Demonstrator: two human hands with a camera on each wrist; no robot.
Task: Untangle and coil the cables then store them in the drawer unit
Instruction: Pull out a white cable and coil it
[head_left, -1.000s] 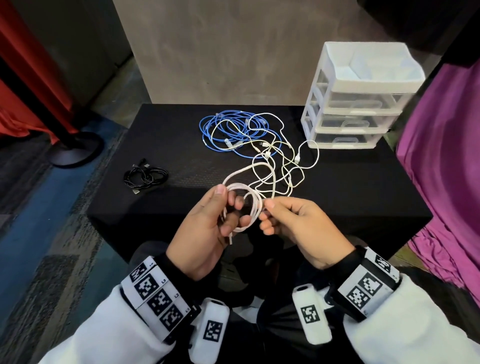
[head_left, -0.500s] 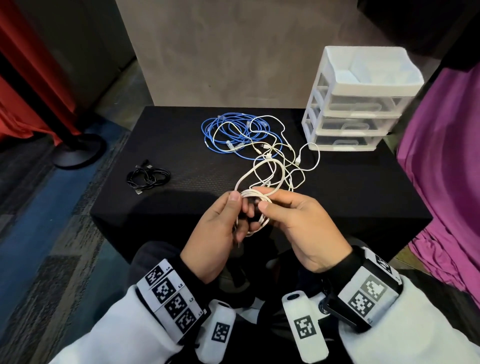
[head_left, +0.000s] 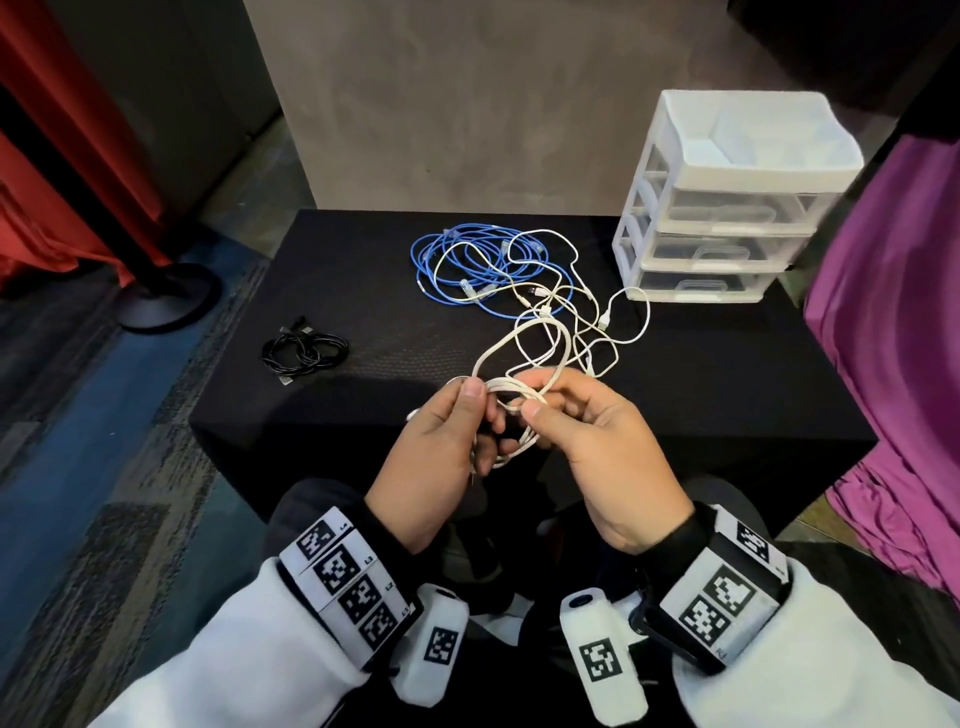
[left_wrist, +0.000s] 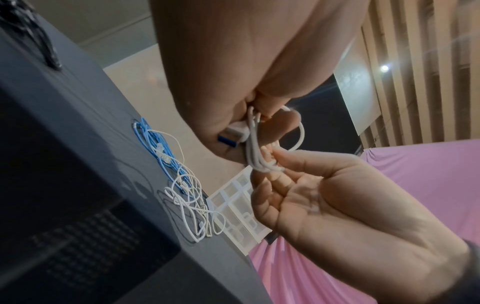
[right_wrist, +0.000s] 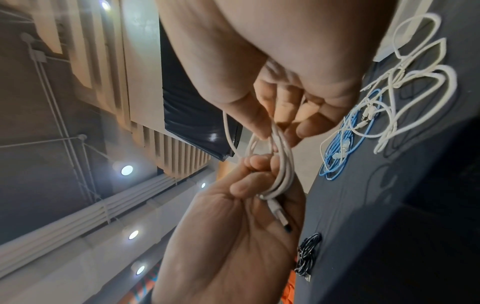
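A white cable coil (head_left: 511, 402) hangs between both hands above the table's near edge. My left hand (head_left: 452, 436) grips the coil with its USB plug (left_wrist: 233, 131) against the palm. My right hand (head_left: 566, 415) pinches the coil's strands (right_wrist: 279, 135) between thumb and fingers. The cable's free length (head_left: 540, 338) runs back to a tangle of thin white cables (head_left: 587, 312) and a blue cable (head_left: 467, 260) on the black table (head_left: 701, 395). The white drawer unit (head_left: 727, 202) stands at the table's far right, drawers closed.
A coiled black cable (head_left: 304, 351) lies on the table's left side. Purple cloth (head_left: 893, 338) hangs at the right, a red curtain (head_left: 62, 130) and a stand base (head_left: 166, 301) at the left. A grey wall rises behind the table.
My right hand has come up and over the coil with another loop of white cable, closer to the left hand. More free cable is drawn off the table toward me.
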